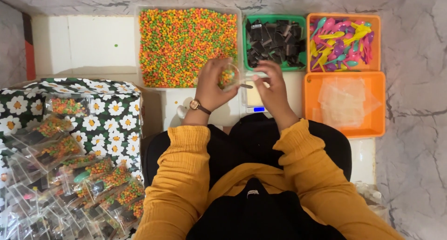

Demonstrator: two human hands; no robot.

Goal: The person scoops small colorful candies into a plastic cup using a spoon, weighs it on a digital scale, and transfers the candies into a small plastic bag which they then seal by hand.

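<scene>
A green tray (274,18) of dark wrappers sits beside an orange tray (343,17) of plastic spoons in many colours. Below that, another orange tray (311,105) holds clear bags (flat and empty-looking). At the left, a daisy-print cloth (109,123) carries a heap of filled packets (88,175).

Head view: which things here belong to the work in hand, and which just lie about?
In use:
left hand holding a small clear cup of beads
right hand
big tray of coloured beads
small scale

Lying about:
filled clear bags on the flowered cloth
green tray of dark pieces
orange tray of plastic spoons
orange tray of empty bags
</scene>
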